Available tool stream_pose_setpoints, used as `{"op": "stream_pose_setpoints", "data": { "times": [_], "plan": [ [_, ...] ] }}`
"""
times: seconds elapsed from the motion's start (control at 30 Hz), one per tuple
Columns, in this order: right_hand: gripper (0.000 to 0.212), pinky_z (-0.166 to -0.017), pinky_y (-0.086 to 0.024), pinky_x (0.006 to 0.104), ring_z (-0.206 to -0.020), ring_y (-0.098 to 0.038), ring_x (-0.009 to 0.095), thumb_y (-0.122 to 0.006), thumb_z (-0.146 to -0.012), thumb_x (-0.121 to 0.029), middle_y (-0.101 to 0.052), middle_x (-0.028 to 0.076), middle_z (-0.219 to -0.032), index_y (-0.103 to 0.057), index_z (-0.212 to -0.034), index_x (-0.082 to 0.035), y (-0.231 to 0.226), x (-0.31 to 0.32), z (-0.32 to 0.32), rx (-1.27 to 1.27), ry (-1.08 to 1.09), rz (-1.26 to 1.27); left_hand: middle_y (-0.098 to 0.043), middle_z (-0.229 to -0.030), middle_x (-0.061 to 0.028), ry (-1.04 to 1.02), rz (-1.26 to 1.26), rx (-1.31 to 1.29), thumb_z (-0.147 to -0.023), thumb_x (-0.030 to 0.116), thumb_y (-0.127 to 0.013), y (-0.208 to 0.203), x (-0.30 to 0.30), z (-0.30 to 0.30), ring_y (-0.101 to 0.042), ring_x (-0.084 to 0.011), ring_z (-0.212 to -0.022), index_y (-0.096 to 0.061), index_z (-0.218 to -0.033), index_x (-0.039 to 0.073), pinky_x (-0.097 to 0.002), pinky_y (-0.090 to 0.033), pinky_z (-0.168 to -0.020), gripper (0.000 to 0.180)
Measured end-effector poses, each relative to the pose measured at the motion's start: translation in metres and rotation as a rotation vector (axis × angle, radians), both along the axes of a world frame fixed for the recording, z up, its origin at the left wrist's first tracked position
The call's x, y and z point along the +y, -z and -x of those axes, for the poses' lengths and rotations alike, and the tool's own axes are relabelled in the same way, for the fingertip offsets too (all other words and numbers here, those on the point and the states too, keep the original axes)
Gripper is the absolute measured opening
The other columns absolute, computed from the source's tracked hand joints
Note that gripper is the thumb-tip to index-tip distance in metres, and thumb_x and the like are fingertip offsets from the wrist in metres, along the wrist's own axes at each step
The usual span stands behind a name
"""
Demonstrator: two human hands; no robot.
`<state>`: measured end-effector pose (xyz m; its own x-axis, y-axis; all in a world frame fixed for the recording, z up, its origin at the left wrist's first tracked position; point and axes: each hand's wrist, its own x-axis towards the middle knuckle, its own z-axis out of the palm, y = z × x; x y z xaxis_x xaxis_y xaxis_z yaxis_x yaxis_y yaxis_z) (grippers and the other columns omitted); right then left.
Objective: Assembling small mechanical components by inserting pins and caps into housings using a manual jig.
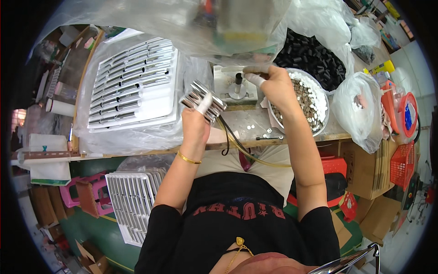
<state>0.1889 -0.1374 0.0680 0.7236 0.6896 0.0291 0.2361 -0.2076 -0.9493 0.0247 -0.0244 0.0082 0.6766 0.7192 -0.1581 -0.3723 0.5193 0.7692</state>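
My left hand [195, 122] is closed round a bundle of several shiny chrome tubes [200, 98], held over the workbench's front part. Beyond it, a metal fixture [237, 91] with a round base stands on a pale block, and a small black cylindrical piece [238, 77] sits upright on top. My right hand [276, 84] is just right of that piece, its fingers in a pinch. White coverings wrap some fingers on both hands. What the right fingertips hold, if anything, cannot be made out. A bowl [325, 121] of small silvery discs [303, 98] lies under my right forearm.
Chrome tubes [132, 82] lie in rows on a white tray [169, 102] at left. A plastic bag of black cylinders [312, 57] is behind the bowl. Clear plastic hangs across the far side. Hoses [242, 146] cross the bench's front edge. More tube trays [132, 205] stand below left.
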Motion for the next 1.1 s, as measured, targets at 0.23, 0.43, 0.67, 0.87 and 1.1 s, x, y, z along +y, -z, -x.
{"op": "stream_pose_setpoints", "data": {
  "times": [0.23, 0.43, 0.67, 0.87, 1.1],
  "plan": [
    [0.021, -0.075, -0.048, 0.0266, -0.081, -0.062, 0.013, -0.067, -0.081, -0.008, -0.070, 0.009, -0.091, -0.069, -0.099, 0.002, -0.010, 0.014, 0.005, 0.055, -0.017, -0.004, -0.064, -0.088, -0.0033, -0.137, 0.008, -0.094, -0.082, 0.000, -0.067, -0.009, 0.013, -0.008, -0.063, -0.0135, -0.078, -0.060, -0.097, 0.004, -0.0276, -0.053, -0.070, 0.017],
    [0.023, -0.077, -0.046, 0.0276, -0.083, -0.061, 0.014, -0.066, -0.080, -0.008, -0.069, 0.011, -0.089, -0.069, -0.099, 0.003, 0.000, 0.014, 0.002, 0.224, -0.010, -0.019, -0.065, -0.093, -0.0049, -0.147, 0.004, -0.139, -0.082, -0.002, -0.067, -0.011, 0.010, -0.024, -0.063, -0.0140, -0.079, -0.060, -0.099, 0.003, -0.0278, -0.052, -0.069, 0.019],
    [0.028, -0.075, -0.046, 0.0275, -0.079, -0.059, 0.015, -0.066, -0.079, -0.011, -0.068, 0.010, -0.091, -0.067, -0.103, 0.003, 0.006, 0.017, -0.001, 0.205, -0.034, -0.016, -0.065, -0.091, -0.0044, -0.185, -0.034, -0.192, -0.080, 0.000, -0.069, -0.021, 0.007, -0.042, -0.062, -0.0133, -0.076, -0.063, -0.096, 0.002, -0.0266, -0.050, -0.067, 0.017],
    [0.036, -0.071, -0.046, 0.0297, -0.077, -0.058, 0.017, -0.071, -0.076, -0.018, -0.066, 0.010, -0.090, -0.066, -0.105, 0.002, 0.026, -0.002, -0.001, 0.165, 0.049, 0.041, -0.065, -0.089, -0.0042, -0.230, -0.078, -0.169, -0.080, -0.001, -0.069, -0.017, 0.012, -0.041, -0.061, -0.0127, -0.075, -0.063, -0.095, 0.003, -0.0265, -0.049, -0.066, 0.017],
    [0.035, -0.071, -0.048, 0.0369, -0.075, -0.061, 0.031, -0.075, -0.074, -0.024, -0.062, 0.017, -0.086, -0.069, -0.101, -0.003, 0.083, 0.017, 0.009, -0.296, 0.006, 0.134, -0.064, -0.088, -0.0014, -0.310, -0.238, -0.089, -0.076, -0.004, -0.072, -0.018, 0.008, -0.035, -0.057, -0.0077, -0.074, -0.064, -0.090, 0.001, -0.0227, -0.045, -0.066, 0.017]
  ]
}}
